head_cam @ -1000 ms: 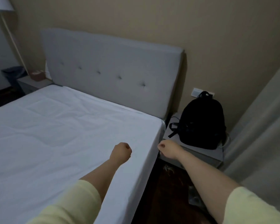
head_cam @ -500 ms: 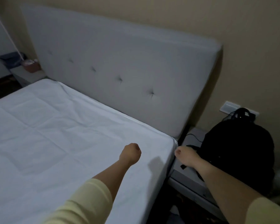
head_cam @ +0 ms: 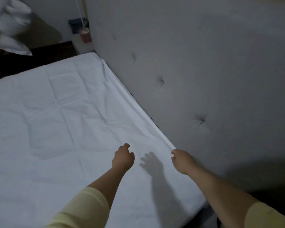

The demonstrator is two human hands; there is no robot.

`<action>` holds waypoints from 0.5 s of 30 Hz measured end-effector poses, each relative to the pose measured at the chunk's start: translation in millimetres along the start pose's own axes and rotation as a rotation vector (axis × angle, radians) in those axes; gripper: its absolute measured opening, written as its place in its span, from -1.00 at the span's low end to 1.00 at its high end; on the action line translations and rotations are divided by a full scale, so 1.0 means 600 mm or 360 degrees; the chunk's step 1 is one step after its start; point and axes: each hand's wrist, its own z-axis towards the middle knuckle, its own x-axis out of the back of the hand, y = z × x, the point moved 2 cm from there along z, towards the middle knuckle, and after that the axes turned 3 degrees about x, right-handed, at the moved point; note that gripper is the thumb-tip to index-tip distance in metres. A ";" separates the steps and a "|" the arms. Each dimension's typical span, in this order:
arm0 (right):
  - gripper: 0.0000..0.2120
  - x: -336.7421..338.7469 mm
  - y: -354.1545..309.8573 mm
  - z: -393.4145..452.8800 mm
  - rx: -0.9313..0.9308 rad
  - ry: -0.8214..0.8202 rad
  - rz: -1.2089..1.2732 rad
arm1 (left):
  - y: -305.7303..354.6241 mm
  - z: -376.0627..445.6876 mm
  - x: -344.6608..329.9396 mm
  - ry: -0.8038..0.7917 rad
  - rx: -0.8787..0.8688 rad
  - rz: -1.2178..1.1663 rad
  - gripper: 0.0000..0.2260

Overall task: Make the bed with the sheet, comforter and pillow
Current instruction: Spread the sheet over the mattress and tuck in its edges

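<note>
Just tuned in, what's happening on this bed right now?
A person in pale yellow sleeves is working on the white flat sheet, which is spread over the mattress with some creases. The right hand pinches the sheet's edge along the grey tufted fabric headboard. The left hand hovers just above the sheet, fingers loosely curled, holding nothing. White bedding is piled off the bed at the far left; none of it is on the bed yet.

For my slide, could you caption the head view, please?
Right hand pinches the sheet edge by the headboard.
</note>
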 end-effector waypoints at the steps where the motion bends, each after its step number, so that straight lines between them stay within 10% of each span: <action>1: -0.65 -0.008 -0.014 0.037 0.0031 -0.0007 -0.0006 | -0.010 0.030 0.006 0.0034 0.0048 0.0004 -0.61; 15: -0.63 -0.137 -0.018 0.421 -0.0097 -0.0004 -0.0450 | -0.060 0.344 -0.135 -0.0071 -0.0014 0.0293 -0.54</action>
